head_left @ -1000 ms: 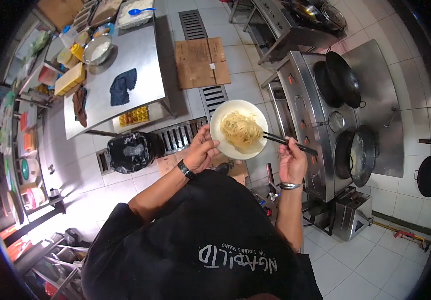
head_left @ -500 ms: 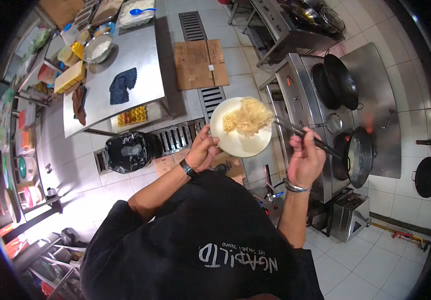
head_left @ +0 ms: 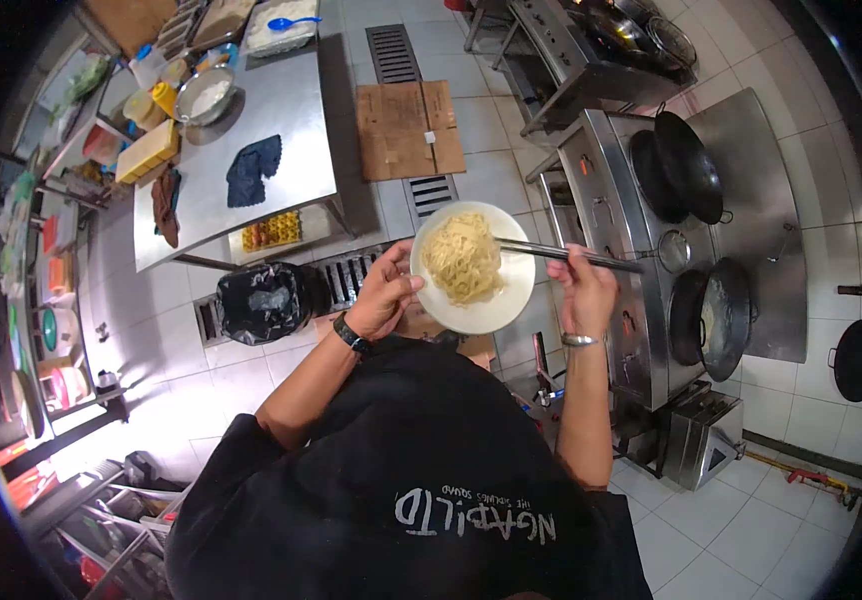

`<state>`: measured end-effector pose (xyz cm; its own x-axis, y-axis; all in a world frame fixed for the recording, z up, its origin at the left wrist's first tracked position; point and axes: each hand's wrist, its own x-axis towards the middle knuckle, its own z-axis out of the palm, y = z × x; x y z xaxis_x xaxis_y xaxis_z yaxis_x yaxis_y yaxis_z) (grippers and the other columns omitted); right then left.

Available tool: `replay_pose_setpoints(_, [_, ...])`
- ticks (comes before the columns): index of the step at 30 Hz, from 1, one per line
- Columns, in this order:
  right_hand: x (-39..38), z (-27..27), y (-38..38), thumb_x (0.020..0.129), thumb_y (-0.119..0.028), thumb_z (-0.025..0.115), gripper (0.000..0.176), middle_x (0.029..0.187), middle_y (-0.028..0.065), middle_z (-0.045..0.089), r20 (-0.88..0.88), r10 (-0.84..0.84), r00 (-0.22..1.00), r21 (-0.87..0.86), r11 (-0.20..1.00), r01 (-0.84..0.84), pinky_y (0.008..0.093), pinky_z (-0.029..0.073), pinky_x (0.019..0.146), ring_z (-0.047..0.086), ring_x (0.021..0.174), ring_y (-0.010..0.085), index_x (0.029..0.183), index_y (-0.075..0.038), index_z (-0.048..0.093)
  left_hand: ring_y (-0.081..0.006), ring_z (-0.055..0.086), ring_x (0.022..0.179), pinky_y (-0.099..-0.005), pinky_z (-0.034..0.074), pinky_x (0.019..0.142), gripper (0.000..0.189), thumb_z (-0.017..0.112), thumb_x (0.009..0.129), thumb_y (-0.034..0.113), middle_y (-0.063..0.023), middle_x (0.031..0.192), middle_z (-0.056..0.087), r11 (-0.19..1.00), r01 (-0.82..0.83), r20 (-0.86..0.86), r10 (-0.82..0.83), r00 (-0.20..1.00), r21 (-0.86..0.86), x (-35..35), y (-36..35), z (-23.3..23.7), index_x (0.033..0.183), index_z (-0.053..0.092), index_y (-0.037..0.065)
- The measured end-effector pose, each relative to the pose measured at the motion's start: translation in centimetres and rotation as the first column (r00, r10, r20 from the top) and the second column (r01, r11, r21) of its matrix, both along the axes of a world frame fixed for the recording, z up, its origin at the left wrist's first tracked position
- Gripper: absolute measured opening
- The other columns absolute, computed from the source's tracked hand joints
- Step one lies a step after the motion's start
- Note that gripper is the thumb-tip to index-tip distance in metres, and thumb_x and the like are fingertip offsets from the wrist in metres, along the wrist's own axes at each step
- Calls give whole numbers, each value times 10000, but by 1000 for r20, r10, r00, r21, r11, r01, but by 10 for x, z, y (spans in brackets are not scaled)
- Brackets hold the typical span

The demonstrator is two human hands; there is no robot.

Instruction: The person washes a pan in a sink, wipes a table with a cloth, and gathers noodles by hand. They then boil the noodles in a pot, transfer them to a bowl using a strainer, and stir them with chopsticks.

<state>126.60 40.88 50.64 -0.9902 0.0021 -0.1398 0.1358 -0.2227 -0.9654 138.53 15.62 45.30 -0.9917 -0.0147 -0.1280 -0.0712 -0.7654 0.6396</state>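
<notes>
A round cream plate (head_left: 513, 290) is held by its left rim in my left hand (head_left: 384, 293), thumb over the edge and fingers behind. Pale noodles (head_left: 461, 262) lie heaped on the left and middle of the plate. My right hand (head_left: 587, 290) grips a pair of dark chopsticks (head_left: 606, 261) between thumb and fingers. Their tips reach left over the plate to the right edge of the noodle heap.
At the right stands a steel stove (head_left: 615, 210) with black woks (head_left: 727, 318). A steel table (head_left: 296, 105) at the upper left holds a dark cloth (head_left: 253, 170) and a bowl (head_left: 205, 97). A black-lined bin (head_left: 263, 302) and flattened cardboard (head_left: 396, 132) are on the floor.
The noodles now lie heaped further left on the plate. My right hand and the chopsticks have moved left and up, and the chopsticks are closer to level.
</notes>
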Motion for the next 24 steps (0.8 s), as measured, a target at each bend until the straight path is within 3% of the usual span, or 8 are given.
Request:
replay_pose_setpoints(3, [-9,-16,-1,864,-63,610,173,780,123,641,229,176,957,-206,970,-129,269,542,559,640,605,183,936,93,595,-190,571,1075,-337,500,910,460,569,824,19,-106,1167,547,998,68,69,-68,995,13,4,1,-6,1254,408,19])
replay_pose_setpoints(7, [-8,5,9,869,-77,609,172,778,117,640,246,228,942,-213,961,-177,271,542,557,634,596,174,922,87,604,-236,529,1152,-378,447,980,609,597,836,141,-138,1277,491,993,89,158,-100,982,73,8,5,-4,1350,311,-20])
replay_pose_setpoints(10, [6,42,10,875,-91,611,168,752,112,644,66,269,961,38,961,-272,258,535,561,629,587,156,922,70,614,-214,562,1101,-383,498,924,455,564,836,49,-114,1200,529,980,-6,145,-23,989,197,7,7,-10,1260,401,16])
replay_pose_setpoints(12, [17,69,7,885,-117,613,178,724,99,647,-69,371,926,390,864,-317,235,513,559,623,586,136,933,54,620,-216,562,1101,-385,498,923,466,566,834,49,-115,1202,528,983,-26,113,6,994,179,5,8,-15,1265,392,16])
replay_pose_setpoints(18, [37,77,-12,883,-101,621,168,708,86,647,-245,330,912,481,858,-181,210,487,558,623,606,114,962,46,604,-217,566,1090,-378,495,918,526,577,812,19,-119,1202,528,988,-86,35,82,996,131,-2,11,-7,1290,358,21])
replay_pose_setpoints(20, [45,92,-9,881,-93,620,153,701,84,644,-332,93,939,379,924,42,218,498,565,622,601,116,954,41,605,-212,564,1088,-368,493,917,542,581,804,6,-119,1202,528,990,-108,18,107,994,94,-3,9,-6,1295,351,22])
replay_pose_setpoints(22, [46,98,-7,889,-101,607,150,697,85,641,-336,21,942,374,921,113,233,512,575,624,595,127,949,36,607,-190,538,1114,-327,489,908,592,603,772,-36,-113,1214,511,992,-127,42,128,991,-8,-2,8,1,1300,342,24])
replay_pose_setpoints(24, [39,76,-5,890,-115,606,165,686,91,637,-150,-21,989,426,901,84,247,525,579,621,579,138,943,41,605,-178,524,1123,-305,490,894,619,615,758,-49,-105,1220,498,979,-178,-14,178,984,-98,-2,13,4,1306,338,27])
